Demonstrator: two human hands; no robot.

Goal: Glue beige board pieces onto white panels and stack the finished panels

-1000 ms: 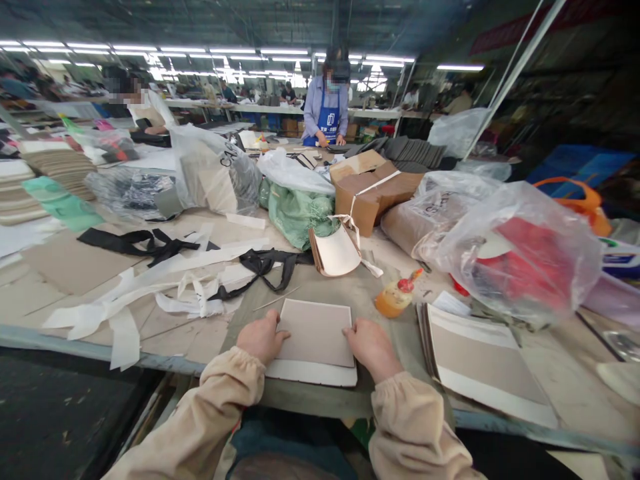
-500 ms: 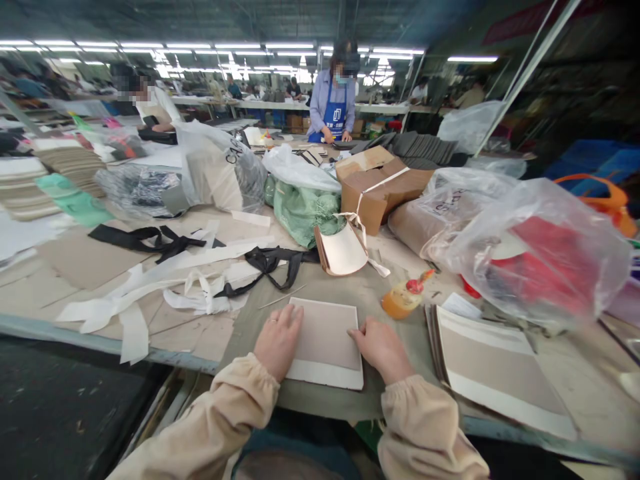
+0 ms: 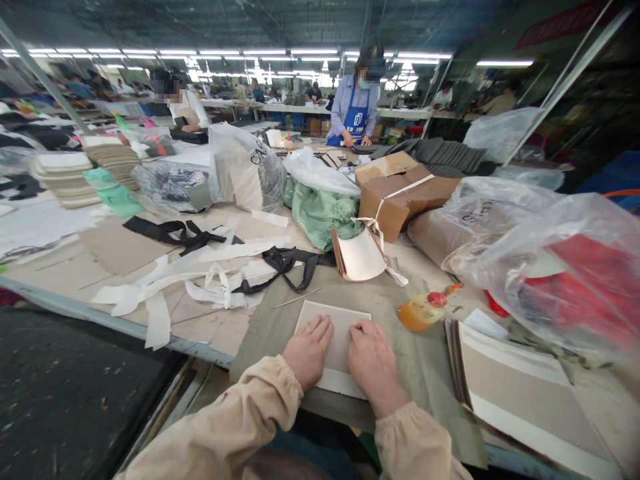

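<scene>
A flat beige panel with white borders lies in front of me on a grey-green sheet. My left hand rests flat on the panel's left part, fingers stretched out and close together. Over the right part, my right hand is closed, its curled fingers pressed to the surface; anything inside them is hidden. Right of the panel sits a small bottle of orange-yellow liquid with a red top. A thin stick lies beyond the panel's far left corner.
Similar bordered panels are stacked at right. Black strips and white strips lie to the left. Further back are curved pieces tied with tape, a brown bundle and plastic bags. A co-worker in a blue apron stands across the table.
My left hand has slid from the panel's left edge further onto it. My right hand has moved inward from the right edge over the panel. The view has turned slightly left.
</scene>
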